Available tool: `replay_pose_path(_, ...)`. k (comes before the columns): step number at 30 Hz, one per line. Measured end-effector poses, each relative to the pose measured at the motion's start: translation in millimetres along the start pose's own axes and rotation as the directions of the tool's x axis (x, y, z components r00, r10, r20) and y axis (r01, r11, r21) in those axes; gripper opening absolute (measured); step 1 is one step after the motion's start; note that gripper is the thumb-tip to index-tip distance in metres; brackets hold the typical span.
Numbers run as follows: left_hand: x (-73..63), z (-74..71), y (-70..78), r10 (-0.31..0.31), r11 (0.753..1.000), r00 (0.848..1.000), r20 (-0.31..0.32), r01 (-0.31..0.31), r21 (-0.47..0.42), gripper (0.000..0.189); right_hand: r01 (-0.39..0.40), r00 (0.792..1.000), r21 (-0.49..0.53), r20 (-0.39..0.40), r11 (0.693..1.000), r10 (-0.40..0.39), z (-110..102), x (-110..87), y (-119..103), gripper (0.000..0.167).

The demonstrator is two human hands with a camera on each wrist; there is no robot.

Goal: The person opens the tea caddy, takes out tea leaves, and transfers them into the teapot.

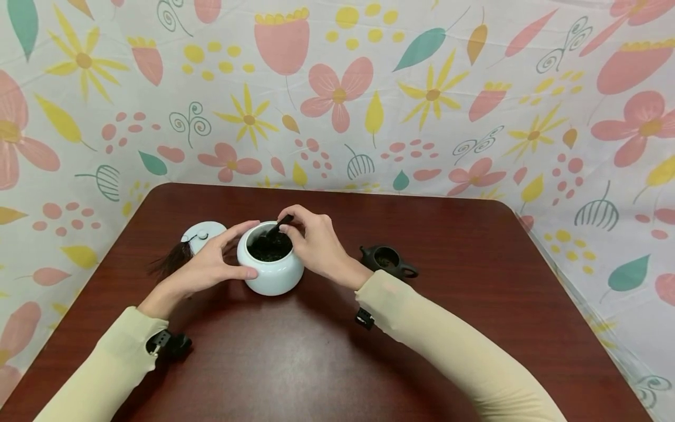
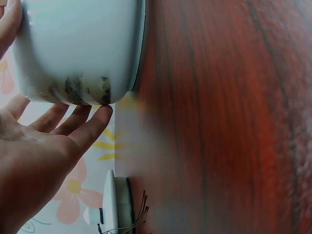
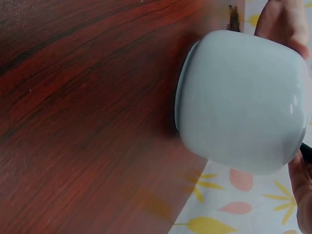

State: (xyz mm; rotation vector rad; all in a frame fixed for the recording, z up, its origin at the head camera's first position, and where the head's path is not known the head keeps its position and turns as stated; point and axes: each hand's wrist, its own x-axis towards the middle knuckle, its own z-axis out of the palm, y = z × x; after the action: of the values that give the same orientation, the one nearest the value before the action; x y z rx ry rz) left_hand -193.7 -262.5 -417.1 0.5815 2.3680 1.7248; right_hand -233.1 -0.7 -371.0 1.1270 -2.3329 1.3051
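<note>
A round white ceramic jar [image 1: 274, 280] stands uncovered on the table, with dark loose tea leaves [image 1: 268, 253] inside. My left hand [image 1: 208, 264] grips the jar from the left, thumb at the front and fingers toward the back. In the left wrist view its fingers touch the jar wall, near a dark painted pattern. Between thumb and fingers my right hand [image 1: 323, 243] pinches a black scoop [image 1: 278, 227]. The scoop slants down through the jar's mouth, its lower end among the dark leaves and hard to make out.
Left of the jar lies its white lid [image 1: 203, 233] with a knob and a dark tassel [image 1: 174, 261]. A small dark teapot [image 1: 387, 259] without a lid sits to the right, partly behind my right forearm. A floral cloth [image 1: 337, 117] hangs behind the brown table [image 1: 274, 363].
</note>
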Motion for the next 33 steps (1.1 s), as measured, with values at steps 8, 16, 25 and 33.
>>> replay_pose_path(8,0.6,-1.0,-0.7,-0.001,1.000,1.000,-0.002,0.001,0.007,0.094,-0.053,0.997,0.031,0.062,0.998,0.051,3.4,-0.2,-7.4,0.013)
replay_pose_path(16,1.0,-0.9,-1.3,0.001,1.000,1.000,0.001,-0.001,-0.004,0.093,-0.122,0.989,0.063,0.087,0.991,0.116,0.9,0.0,-13.6,0.012)
replay_pose_path(25,1.2,-0.6,-2.2,-0.001,1.000,1.000,-0.005,0.001,0.007,0.094,-0.311,0.946,0.168,0.152,0.935,0.287,-7.9,2.6,-18.4,0.009)
replay_pose_path(33,1.5,-0.3,-2.4,0.014,1.000,1.000,-0.004,-0.014,0.000,0.094,-0.474,0.880,0.299,0.192,0.828,0.434,-18.0,7.1,-16.9,0.015)
